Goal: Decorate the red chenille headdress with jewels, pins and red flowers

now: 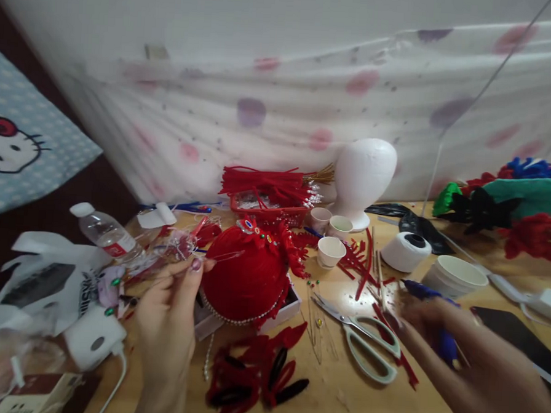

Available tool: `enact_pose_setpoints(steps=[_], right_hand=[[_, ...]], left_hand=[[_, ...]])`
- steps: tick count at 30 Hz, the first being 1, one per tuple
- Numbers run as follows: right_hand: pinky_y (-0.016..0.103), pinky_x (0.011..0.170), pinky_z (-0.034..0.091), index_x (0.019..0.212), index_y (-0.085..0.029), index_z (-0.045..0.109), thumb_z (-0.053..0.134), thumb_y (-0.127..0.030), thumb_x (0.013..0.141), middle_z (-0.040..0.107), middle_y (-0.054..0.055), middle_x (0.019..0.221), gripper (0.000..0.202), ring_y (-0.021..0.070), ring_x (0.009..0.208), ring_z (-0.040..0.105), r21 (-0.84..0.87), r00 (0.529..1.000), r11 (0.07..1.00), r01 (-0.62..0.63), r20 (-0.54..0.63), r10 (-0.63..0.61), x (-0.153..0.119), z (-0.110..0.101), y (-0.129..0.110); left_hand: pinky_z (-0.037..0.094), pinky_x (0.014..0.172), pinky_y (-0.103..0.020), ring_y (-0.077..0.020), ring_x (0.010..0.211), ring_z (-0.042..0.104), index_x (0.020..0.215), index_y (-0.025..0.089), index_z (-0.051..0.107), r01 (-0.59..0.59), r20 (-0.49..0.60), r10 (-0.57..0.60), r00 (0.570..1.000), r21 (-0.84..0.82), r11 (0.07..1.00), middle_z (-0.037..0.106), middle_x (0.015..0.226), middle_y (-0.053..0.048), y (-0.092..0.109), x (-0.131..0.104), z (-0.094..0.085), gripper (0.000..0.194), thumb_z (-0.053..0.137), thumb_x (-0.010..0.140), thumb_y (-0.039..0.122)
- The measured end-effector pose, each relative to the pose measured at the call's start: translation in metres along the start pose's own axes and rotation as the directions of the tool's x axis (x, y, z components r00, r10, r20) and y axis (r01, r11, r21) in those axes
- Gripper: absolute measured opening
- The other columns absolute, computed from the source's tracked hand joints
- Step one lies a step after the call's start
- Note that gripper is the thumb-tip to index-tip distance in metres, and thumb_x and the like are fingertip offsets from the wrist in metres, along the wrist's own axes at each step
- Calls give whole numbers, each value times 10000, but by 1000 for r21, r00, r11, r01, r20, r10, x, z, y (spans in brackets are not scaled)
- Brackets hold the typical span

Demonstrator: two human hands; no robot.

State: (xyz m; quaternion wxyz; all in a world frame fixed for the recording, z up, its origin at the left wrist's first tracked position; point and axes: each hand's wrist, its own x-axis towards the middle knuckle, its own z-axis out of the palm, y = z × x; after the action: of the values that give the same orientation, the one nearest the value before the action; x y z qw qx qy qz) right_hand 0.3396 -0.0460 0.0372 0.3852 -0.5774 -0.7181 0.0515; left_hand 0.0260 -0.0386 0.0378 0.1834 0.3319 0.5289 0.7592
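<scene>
My left hand (172, 312) pinches a thin wire loop (229, 255) between thumb and finger, its far end in front of a round red piece (239, 278) edged with silver beads. My right hand (475, 352) is closed round a blue-handled tool (430, 293), whose working end I cannot make out. Left of that hand, open scissors (370, 338) lie on the table beside loose thin wires (315, 338). Red and black looped pieces (257, 378) lie in front of the round piece, which rests over a white box (283, 310).
A white foam head (364, 177) stands at the back beside a red basket (270, 215) of red stems. Small cups (331, 252), a thread spool (405, 251) and a larger cup (455, 276) stand to the right. A bottle (110, 232) and plastic bags (45, 274) crowd the left.
</scene>
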Motion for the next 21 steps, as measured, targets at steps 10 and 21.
enact_pose_setpoints(steps=[10, 21], right_hand=[[322, 777, 491, 941, -176, 658, 666, -301, 817, 709, 78, 1016, 176, 210, 895, 647, 263, 789, 858, 442, 342, -511, 137, 54, -88], [307, 673, 429, 882, -182, 705, 622, -502, 798, 719, 60, 864, 341, 193, 758, 623, 136, 657, 840, 525, 563, -502, 166, 82, -114]], left_hand=[[551, 936, -433, -231, 952, 720, 869, 163, 679, 139, 200, -128, 971, -41, 990, 752, 1017, -87, 26, 9, 9, 259, 736, 728, 373], [556, 856, -417, -221, 869, 684, 894, 140, 652, 6, 315, -62, 947, 177, 984, 712, 888, -85, 25, 17, 14, 263, 647, 757, 364]])
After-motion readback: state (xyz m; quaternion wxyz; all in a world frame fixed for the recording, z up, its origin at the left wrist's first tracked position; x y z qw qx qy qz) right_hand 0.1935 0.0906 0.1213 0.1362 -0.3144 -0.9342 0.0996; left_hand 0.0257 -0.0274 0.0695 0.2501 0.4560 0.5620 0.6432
